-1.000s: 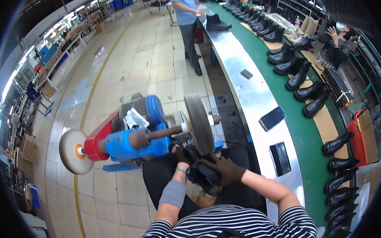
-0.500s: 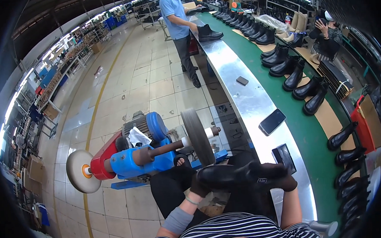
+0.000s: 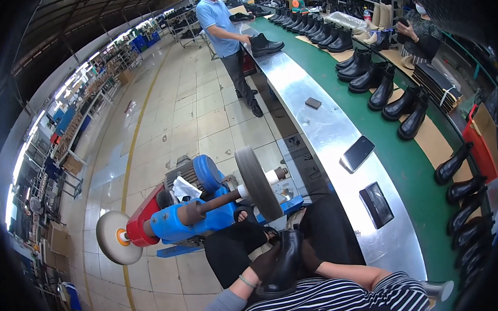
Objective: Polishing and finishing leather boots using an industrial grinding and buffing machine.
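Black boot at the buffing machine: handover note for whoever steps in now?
Left hand: gripping the black leather ankle boot from its left side.
Right hand: on the boot's right side, mostly hidden behind it.
Boot: held upright over the lap, clear of the grey buffing wheel on the blue and red bench machine.
Done: boot in hand.
Left: boot is not at the wheel.

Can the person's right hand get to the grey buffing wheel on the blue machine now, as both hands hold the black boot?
Probably yes. The grey buffing wheel spins just ahead of the lap, with nothing between it and the black boot. But the right hand and the left hand both grip that boot, so neither is free.
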Tool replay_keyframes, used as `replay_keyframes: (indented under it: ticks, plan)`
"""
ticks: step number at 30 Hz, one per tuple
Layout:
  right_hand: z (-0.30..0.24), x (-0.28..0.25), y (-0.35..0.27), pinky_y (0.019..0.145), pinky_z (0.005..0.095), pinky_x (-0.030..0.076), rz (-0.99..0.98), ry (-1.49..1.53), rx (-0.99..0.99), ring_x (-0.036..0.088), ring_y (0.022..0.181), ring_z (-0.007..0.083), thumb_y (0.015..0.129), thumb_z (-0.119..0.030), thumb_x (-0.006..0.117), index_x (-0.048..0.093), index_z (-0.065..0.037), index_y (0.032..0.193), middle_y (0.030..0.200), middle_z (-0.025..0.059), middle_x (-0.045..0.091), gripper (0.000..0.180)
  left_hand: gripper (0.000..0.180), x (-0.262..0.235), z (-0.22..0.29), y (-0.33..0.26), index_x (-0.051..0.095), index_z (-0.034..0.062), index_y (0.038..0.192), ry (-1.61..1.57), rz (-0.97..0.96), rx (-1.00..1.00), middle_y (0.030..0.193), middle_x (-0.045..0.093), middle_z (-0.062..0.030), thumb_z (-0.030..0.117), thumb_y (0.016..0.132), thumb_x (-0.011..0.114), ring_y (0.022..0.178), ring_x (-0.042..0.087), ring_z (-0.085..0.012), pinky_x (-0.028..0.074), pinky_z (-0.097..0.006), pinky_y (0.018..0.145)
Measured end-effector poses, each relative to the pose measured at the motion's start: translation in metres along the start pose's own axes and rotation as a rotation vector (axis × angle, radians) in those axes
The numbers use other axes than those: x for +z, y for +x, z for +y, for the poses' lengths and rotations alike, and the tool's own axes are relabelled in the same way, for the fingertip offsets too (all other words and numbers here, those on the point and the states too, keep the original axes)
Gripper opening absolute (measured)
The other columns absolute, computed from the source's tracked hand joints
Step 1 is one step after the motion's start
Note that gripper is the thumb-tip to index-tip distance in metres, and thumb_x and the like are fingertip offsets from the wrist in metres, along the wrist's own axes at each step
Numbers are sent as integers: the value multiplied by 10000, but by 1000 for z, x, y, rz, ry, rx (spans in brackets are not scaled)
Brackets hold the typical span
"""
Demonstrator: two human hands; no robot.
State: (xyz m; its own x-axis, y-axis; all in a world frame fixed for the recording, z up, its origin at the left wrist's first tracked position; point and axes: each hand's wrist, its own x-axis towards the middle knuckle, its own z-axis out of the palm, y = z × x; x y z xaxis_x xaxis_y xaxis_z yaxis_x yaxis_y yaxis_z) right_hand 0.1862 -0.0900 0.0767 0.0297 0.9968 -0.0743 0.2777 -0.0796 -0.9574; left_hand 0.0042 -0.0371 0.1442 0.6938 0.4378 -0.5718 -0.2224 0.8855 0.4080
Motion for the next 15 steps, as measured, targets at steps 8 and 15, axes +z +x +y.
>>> replay_keyframes:
  ticks: [8,15]
  plan:
    - [-3,-26,103,901,434,489,210,82,242,678,948,312,1046,-405,391,589,-34,1181,941,215,692,442,380,-76,12,144,479,94,1403,603,27,344,1357,561,-77,216,1049,414,1230,540,-196,435,-326,1057]
    - [36,-25,159,799,463,478,219,-387,-299,639,909,390,1070,-283,310,547,5,1243,935,246,651,411,494,-82,31,183,300,89,1537,642,246,532,1537,377,-92,263,1081,376,1401,353,-196,299,-341,1163]
